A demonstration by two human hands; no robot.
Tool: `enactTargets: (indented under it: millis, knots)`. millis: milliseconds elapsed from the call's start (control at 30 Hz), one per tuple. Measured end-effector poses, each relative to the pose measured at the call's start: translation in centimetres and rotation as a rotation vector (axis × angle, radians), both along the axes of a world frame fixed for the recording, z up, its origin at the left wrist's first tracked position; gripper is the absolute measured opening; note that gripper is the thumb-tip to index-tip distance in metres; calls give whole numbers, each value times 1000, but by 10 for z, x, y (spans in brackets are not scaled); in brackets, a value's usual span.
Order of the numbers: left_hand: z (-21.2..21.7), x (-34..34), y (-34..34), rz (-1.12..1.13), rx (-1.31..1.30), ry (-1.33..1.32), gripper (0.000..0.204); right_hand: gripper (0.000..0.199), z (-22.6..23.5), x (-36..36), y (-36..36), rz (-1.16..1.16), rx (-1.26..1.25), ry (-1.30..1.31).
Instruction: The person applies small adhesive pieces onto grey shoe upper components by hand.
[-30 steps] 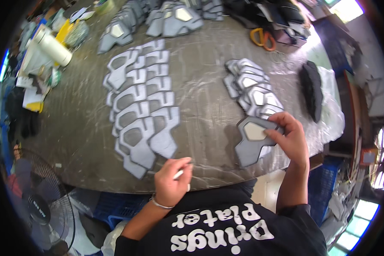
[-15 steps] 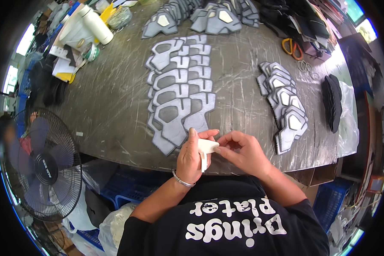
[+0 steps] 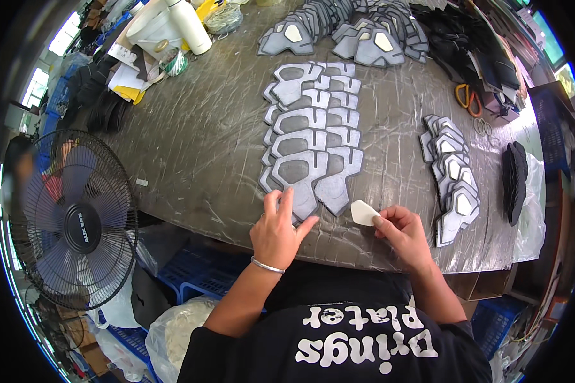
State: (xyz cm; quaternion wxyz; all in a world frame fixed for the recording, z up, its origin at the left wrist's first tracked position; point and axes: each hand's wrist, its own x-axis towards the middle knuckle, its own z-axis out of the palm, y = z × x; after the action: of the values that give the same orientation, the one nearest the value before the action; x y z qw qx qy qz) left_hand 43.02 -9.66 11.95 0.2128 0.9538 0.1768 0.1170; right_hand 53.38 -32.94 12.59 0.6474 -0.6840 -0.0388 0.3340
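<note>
Right hand (image 3: 404,231) pinching a small white patch (image 3: 363,212) by one edge between thumb and fingertips, just right of the nearest grey cut-out piece (image 3: 303,182) in the overlapped row. Left hand (image 3: 276,231) open, fingers spread flat on that piece's near edge. Probably thin, light and floppy, the patch: best held at the rim, lightly, to avoid creasing. Looks like flat flexible foam or fabric, the grey piece; hard to tell. Further right, a smaller stack (image 3: 452,173).
</note>
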Motion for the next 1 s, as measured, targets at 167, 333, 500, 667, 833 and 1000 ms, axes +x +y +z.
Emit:
enactTargets:
  millis: [167, 333, 500, 667, 833, 1000]
  knots:
    - [-1, 2, 3, -129, 16, -88, 29, 13, 9, -4, 17, 328, 117, -306]
    - [8, 15, 22, -66, -284, -162, 14, 17, 12, 7, 58, 713, -51, -899]
    - [24, 27, 42, -86, -399, -78, 16, 20, -15, 16, 86, 633, -27, -1298]
    - [30, 46, 55, -154, -338, -128, 16, 19, -27, 19, 88, 617, -27, -1254]
    - [51, 89, 86, -45, -249, -360, 16, 20, -27, 19, 90, 631, -7, -1193]
    - [96, 112, 96, -43, 49, -594, 18, 23, -29, 20, 88, 652, -9, -1130]
